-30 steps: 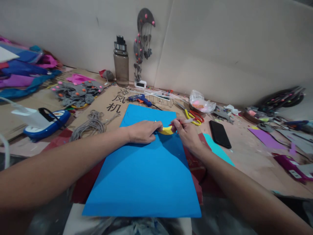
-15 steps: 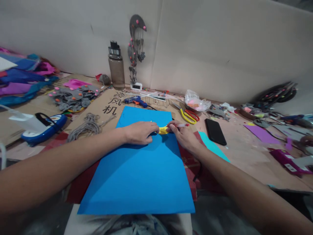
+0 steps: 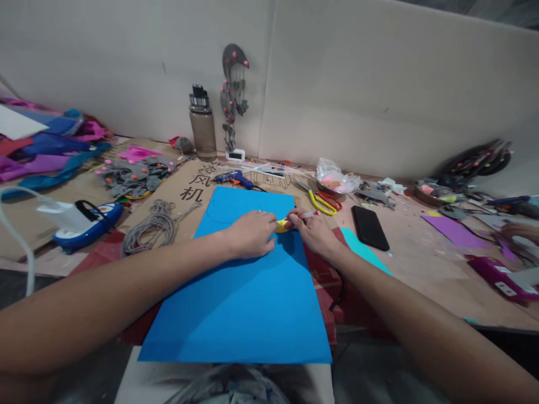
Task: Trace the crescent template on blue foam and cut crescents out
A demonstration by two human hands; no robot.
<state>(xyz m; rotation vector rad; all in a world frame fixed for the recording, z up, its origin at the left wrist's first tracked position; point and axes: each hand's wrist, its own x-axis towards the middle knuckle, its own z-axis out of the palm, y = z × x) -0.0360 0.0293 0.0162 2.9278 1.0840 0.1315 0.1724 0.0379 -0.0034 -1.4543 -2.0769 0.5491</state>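
A large blue sheet (image 3: 244,303) of paper or felt lies in front of me, with a faint curved line drawn near its top left. On its upper part rests a small yellow cut-out (image 3: 281,226), mostly covered by my hands. With fingers bent, my left hand (image 3: 252,233) presses the cut-out's left end down against the sheet. My right hand (image 3: 310,229) grips a pen (image 3: 311,214) with a clear barrel and a red end, its fingertips at the cut-out's right end. The pen's tip is hidden behind the fingers.
Beyond the sheet lie a glue gun (image 3: 233,178), yellow-handled scissors (image 3: 322,202) and a bottle (image 3: 202,126). A phone (image 3: 369,227) is on the right, grey cord (image 3: 149,230) and a blue power strip (image 3: 88,224) on the left. Another person's hand (image 3: 520,230) shows at the right edge.
My left hand has shifted slightly right and down along the yellow cut-out, covering more of it. Another person's hand has come into view at the right edge. The camera view has tilted slightly.
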